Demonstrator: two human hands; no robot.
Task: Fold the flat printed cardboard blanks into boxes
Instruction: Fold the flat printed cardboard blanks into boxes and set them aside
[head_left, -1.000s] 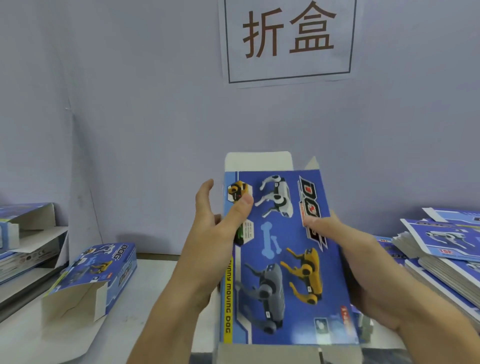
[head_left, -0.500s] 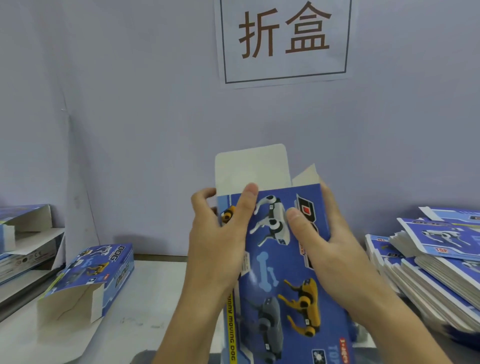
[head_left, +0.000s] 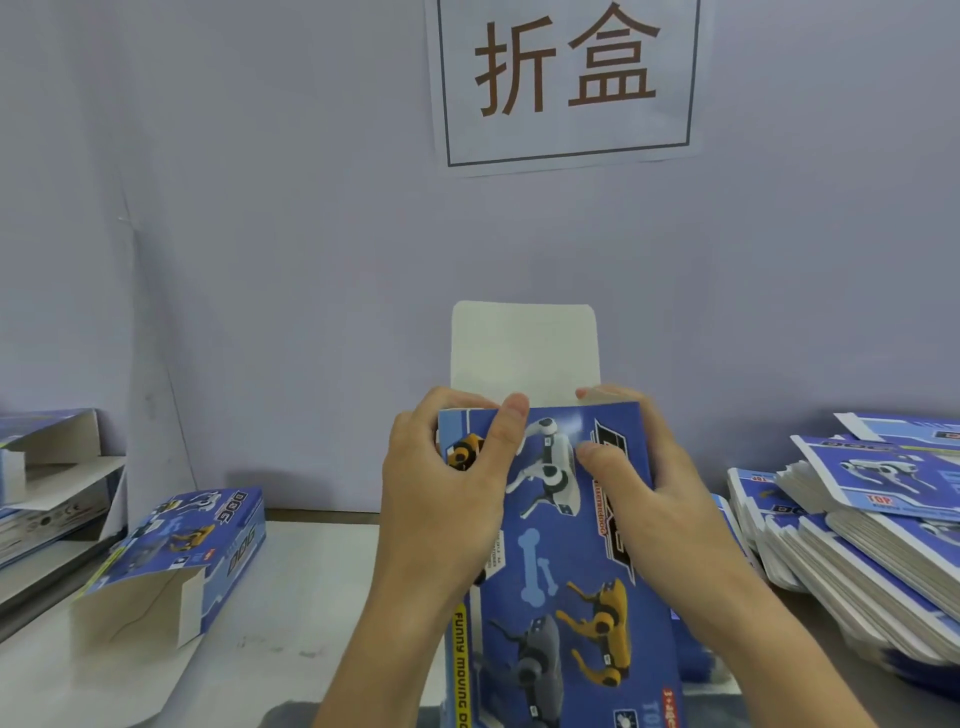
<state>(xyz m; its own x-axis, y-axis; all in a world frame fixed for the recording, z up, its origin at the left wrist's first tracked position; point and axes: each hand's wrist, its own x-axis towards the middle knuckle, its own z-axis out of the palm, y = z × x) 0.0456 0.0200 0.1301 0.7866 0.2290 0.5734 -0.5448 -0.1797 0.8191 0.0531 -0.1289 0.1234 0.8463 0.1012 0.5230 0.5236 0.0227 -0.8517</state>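
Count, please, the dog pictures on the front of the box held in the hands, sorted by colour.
On the held box, gripped by the left hand and right hand:
White dogs: 1
Yellow dogs: 2 (the upper one partly hidden)
Grey dogs: 1
Total: 4

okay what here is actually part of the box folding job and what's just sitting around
Part of the job:
box being folded, gripped by left hand and right hand
top flap, upright
stacked flat blanks
finished box

Just there:
wall sign
shelf
table
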